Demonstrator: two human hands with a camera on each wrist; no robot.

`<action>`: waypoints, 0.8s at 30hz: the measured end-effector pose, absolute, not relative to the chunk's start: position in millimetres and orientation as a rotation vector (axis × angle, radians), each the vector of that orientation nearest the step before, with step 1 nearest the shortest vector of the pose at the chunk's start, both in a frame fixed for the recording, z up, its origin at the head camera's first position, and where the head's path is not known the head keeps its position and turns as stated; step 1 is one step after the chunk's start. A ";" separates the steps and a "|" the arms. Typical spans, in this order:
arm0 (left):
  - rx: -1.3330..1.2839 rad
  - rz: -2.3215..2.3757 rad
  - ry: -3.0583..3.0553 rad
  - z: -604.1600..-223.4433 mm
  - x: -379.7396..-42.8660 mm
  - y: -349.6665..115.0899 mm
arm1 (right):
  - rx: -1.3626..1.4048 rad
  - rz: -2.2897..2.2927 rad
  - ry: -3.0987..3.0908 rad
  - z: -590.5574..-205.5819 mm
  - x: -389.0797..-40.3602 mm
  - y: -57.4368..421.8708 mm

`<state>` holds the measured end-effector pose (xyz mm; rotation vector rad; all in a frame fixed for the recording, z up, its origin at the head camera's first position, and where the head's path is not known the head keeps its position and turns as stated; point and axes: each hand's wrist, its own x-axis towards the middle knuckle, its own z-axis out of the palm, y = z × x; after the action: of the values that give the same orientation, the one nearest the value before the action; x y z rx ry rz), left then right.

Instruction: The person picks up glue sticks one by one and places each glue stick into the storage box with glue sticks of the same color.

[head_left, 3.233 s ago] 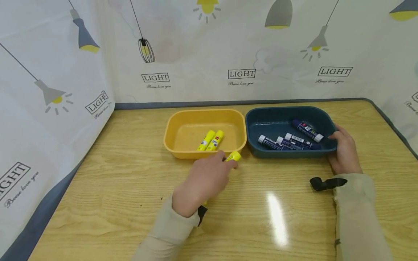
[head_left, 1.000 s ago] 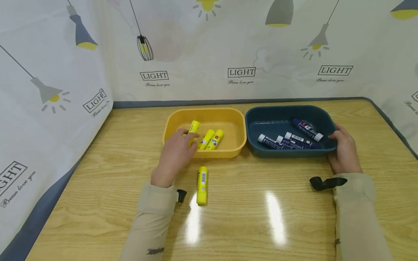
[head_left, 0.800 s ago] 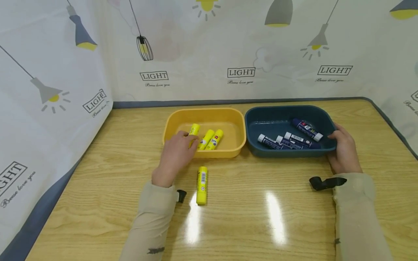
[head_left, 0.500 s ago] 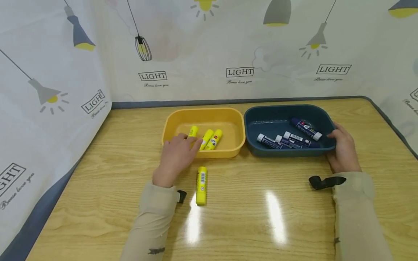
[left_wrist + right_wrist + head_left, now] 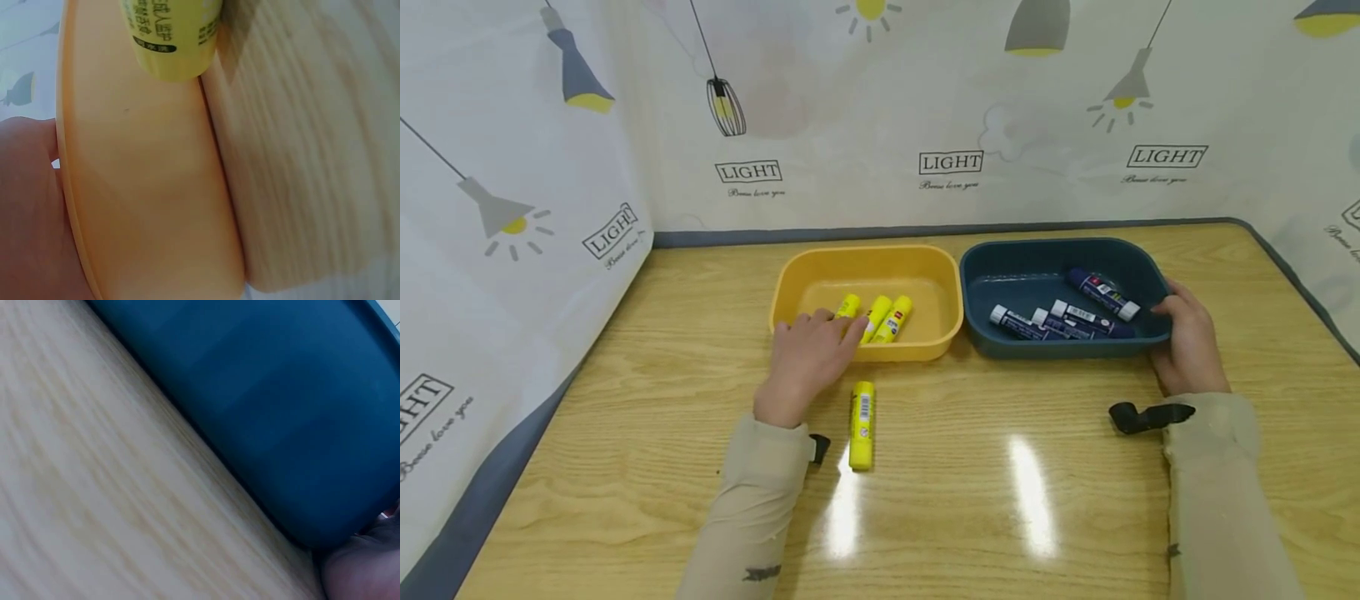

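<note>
My left hand reaches over the near rim of the yellow tray, its fingers at a yellow glue stick whose lower part they hide. Two more yellow glue sticks lie just right of it inside the tray. The left wrist view has the hand against the tray's rim and outer wall. At the right end, my right hand grips the dark blue tray, thumb on the rim. Close up, the right wrist view gives that tray's side with part of the hand.
Another yellow glue stick lies on the wooden table, in front of the yellow tray. Several dark blue glue sticks with white ends lie in the blue tray. The trays stand side by side before a lamp-printed cloth.
My left hand has carried a yellow glue stick from the tray's near right to its left side and lowered it beside the other two. The right hand has stayed on the blue tray.
</note>
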<state>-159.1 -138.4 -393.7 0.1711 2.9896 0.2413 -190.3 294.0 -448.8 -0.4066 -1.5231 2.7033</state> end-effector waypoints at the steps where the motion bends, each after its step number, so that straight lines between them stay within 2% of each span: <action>1: 0.170 0.240 2.985 -393.2 -159.1 -138.3 | -0.405 2.702 -1.527 -449.0 -190.2 294.1; 24: 0.179 0.244 2.955 -392.8 -161.1 -138.6 | -0.400 2.734 -1.482 -449.3 -187.4 293.7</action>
<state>-161.1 -138.6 -392.8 0.1787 2.9548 0.2440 -187.4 293.7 -449.3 -0.3997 -1.4825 2.7342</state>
